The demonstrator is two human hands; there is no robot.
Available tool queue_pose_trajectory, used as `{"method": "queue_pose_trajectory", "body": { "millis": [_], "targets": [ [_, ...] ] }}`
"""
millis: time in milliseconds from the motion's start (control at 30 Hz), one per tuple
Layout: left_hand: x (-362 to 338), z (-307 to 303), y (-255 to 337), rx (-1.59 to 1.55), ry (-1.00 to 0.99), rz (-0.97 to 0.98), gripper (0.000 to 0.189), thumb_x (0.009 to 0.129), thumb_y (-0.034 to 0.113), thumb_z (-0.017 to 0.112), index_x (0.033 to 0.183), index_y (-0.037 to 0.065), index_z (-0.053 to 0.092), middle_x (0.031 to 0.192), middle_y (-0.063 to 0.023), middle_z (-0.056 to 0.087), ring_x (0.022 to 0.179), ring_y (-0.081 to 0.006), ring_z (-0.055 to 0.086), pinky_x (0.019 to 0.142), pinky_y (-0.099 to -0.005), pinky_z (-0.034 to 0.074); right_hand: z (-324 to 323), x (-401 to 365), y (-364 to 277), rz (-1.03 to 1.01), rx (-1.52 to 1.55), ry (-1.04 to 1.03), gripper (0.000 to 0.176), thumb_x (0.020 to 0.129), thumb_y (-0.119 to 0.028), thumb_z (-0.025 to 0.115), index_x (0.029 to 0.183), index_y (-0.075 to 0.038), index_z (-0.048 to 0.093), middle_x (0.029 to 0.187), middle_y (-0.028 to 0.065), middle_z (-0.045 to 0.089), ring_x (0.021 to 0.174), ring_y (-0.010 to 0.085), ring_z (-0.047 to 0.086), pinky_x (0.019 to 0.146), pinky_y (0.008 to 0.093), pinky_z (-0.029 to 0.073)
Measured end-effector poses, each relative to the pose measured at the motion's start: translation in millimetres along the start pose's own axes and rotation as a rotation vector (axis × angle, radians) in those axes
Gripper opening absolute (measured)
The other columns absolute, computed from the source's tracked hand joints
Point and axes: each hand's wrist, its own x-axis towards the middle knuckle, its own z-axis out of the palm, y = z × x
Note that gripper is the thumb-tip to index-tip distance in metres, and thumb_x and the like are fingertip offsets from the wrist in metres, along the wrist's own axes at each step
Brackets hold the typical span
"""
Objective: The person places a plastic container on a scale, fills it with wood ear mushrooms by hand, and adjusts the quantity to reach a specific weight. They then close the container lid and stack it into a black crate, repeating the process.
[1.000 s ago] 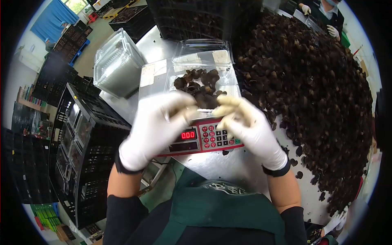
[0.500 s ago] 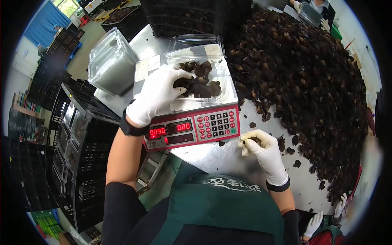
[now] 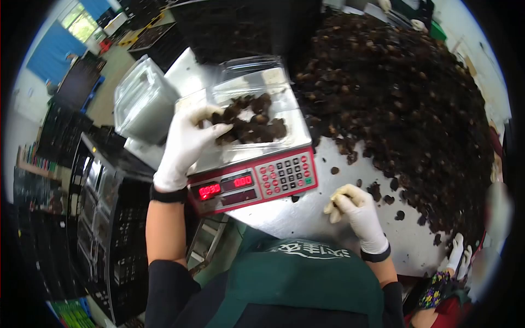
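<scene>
A clear plastic tray (image 3: 278,101) sits on the red-framed digital scale (image 3: 249,183) with a loose cluster of dark wood ear mushrooms (image 3: 257,130) in it. My left hand (image 3: 186,139), in a white glove, is at the tray's left side, thumb and fingers apart beside the mushrooms. Nothing shows gripped between them. Over the metal table, right of the scale, my right hand (image 3: 358,213) is gloved too, its fingers curled together. What they hold, if anything, is hidden. A large heap of wood ear mushrooms (image 3: 394,104) covers the table's right side.
Stacked clear containers (image 3: 142,101) stand left of the scale. A black crate (image 3: 246,30) is behind it, and more black crates (image 3: 117,229) stand at the left. Loose mushroom pieces lie on the metal table (image 3: 322,164). Other people's gloved hands (image 3: 458,256) show at lower right and top right.
My left hand has drawn back left from the mushrooms and its fingers have spread. The right hand stays near its place, fingers still curled. The camera view has shifted slightly.
</scene>
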Motion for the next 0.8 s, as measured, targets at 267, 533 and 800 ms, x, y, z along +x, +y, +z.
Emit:
{"method": "queue_pose_trajectory", "body": {
  "millis": [267,533,800],
  "targets": [
    [-37.6,52.1,52.3,0.453,0.024,0.503,0.034,0.064,-0.002,0.083,0.095,0.006,0.072,0.087,-0.0073,0.068,0.085,-0.0240,0.065,0.077,-0.0353,0.052,3.0,-10.1,4.9,-0.050,0.033,-0.115,0.026,0.102,-0.027,0.057,0.109,-0.002,0.063,0.097,0.0052,0.069,0.074,0.0093,0.063,0.061,0.0223,0.051],
    [-100.6,166.7,67.9,-0.015,-0.754,0.384,0.086,0.072,-0.005,0.079,0.149,0.009,0.043,0.103,-0.0067,0.070,0.090,-0.0196,0.068,0.079,-0.0307,0.051,-23.6,-78.4,28.2,0.070,0.192,0.072,0.023,0.101,-0.021,0.057,0.112,-0.004,0.067,0.099,0.0005,0.067,0.077,0.0062,0.062,0.062,0.0220,0.049],
    [-132.1,170.8,-15.3,0.077,-0.644,0.199,0.041,0.080,-0.006,0.071,0.119,0.006,0.065,0.101,-0.0095,0.069,0.093,-0.0255,0.067,0.084,-0.0356,0.053,-117.3,-233.7,87.8,0.162,-0.464,0.526,0.021,0.087,-0.012,0.069,0.105,-0.002,0.073,0.101,0.0106,0.072,0.099,0.0230,0.067,0.089,0.0319,0.051]
  ]
}}
